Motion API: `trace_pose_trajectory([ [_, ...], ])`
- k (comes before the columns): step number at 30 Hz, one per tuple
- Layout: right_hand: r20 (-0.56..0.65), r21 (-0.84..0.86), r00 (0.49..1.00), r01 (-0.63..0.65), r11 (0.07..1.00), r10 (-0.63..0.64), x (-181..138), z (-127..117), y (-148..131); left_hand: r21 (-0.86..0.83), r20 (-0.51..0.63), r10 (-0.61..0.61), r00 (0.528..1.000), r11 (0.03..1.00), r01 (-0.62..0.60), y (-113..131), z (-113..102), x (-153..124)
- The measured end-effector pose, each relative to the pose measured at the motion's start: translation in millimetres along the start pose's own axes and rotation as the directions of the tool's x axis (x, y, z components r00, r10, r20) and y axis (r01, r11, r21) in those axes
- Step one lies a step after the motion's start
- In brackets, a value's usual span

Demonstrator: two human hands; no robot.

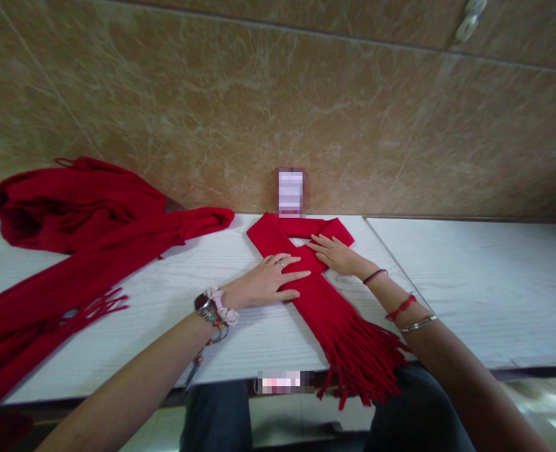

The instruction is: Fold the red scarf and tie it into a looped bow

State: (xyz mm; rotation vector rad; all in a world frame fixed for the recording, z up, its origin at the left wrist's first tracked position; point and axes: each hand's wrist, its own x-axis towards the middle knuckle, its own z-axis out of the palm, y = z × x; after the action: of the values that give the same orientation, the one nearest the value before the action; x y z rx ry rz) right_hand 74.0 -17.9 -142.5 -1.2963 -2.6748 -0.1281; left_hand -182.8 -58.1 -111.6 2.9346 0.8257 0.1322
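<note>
A red fringed scarf [320,295] lies on the white wood-grain table [470,289], folded into a loop at its far end with one part crossing over another. Its fringe hangs over the table's front edge. My left hand [271,279] rests on the scarf from the left, fingers spread across the crossing. On the right side of the loop, my right hand [337,254] lies with its fingers stretched out over the cloth. White table shows through the small gap in the loop. The scarf's other end is not visible.
More red fringed cloth [85,220] is heaped at the left, trailing over the front edge. A brown marbled wall [188,113] rises behind the table. A phone-like object [291,191], its face blurred, leans there. Another blurred object [282,382] sits near the front edge.
</note>
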Motion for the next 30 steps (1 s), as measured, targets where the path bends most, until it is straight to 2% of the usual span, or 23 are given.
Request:
trace_pose_trajectory([
  [4,-0.012,-0.070,0.990,-0.142,0.987,0.141,-7,-4,17,-0.021,-0.016,-0.001,1.000,1.000,0.001,-1,1,-1],
  [8,-0.057,-0.086,0.956,-0.293,0.952,0.289,-9,-4,33,-0.033,-0.022,0.001,1.000,0.999,-0.002,-3,3,-1],
  [12,-0.058,-0.073,0.931,-0.365,0.928,0.361,-8,-5,42,-0.026,0.043,-0.015,0.999,1.000,0.016,0,-2,-2],
  [15,-0.111,-0.023,0.899,-0.429,0.903,0.424,-5,-10,39,-0.028,0.087,-0.018,0.996,0.999,0.021,2,-5,-2],
  [17,-0.157,0.035,0.905,-0.395,0.918,0.396,-2,-12,30,-0.032,0.081,-0.020,0.997,0.999,0.023,1,-6,-3],
  [20,-0.175,0.105,0.958,-0.212,0.972,0.228,0,-10,9,-0.019,-0.008,-0.065,0.998,0.998,0.065,-7,-2,-4],
  [22,-0.121,0.119,0.987,-0.090,0.989,0.104,-1,-5,-4,0.002,-0.090,-0.163,0.982,0.986,0.164,-16,3,-5],
  [24,-0.051,0.109,0.998,-0.034,0.993,0.040,-3,1,-11,0.009,-0.090,-0.278,0.956,0.960,0.280,-26,10,-7],
  [27,-0.028,0.080,0.997,-0.072,0.994,0.074,-6,7,-4,0.007,0.027,-0.356,0.934,0.934,0.356,-35,18,-9],
  [30,-0.111,0.086,0.978,-0.168,0.982,0.177,-5,7,18,0.021,0.030,-0.358,0.933,0.934,0.358,-36,17,-10],
])
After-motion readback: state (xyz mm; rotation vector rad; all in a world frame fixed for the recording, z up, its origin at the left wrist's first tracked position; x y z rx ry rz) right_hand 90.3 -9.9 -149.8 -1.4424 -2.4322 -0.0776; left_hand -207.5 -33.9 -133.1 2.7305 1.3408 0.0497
